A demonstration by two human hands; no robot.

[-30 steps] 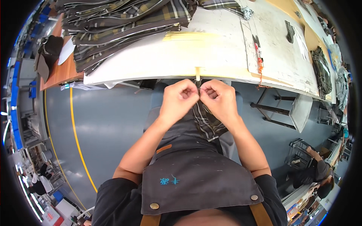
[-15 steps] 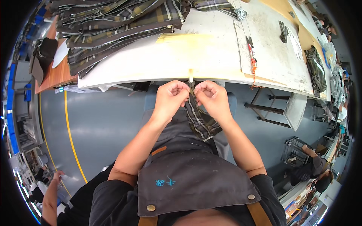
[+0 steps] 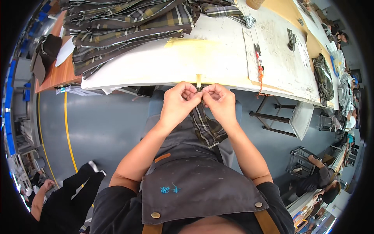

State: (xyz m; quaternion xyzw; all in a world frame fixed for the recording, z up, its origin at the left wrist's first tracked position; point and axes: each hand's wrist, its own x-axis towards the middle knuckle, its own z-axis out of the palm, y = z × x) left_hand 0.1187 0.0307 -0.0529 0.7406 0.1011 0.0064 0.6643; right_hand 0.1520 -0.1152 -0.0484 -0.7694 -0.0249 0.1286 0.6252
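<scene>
A dark plaid fabric piece [image 3: 205,129] with a pale-edged lower end hangs from my fingers over my lap, just off the table's front edge. My left hand [image 3: 180,102] pinches its top with thumb and forefinger. Right beside it, my right hand [image 3: 219,103] pinches the same top end, and the fingertips of both hands nearly meet. The fingers hide the exact spot they hold. Just beyond them, a short yellowish strip [image 3: 199,80] sits at the edge of the white table [image 3: 222,64].
A thick stack of plaid pieces with metal zippers [image 3: 136,27] lies at the table's back left. Red-handled scissors [image 3: 258,62] rest to the right, near folded plaid fabric [image 3: 323,78]. A metal-framed stool [image 3: 284,117] stands under the right side. A person in black [image 3: 66,202] is at lower left.
My hands have come slightly closer together at the top of the plaid piece. At lower left, the person in black has shifted, and legs and light shoes now show.
</scene>
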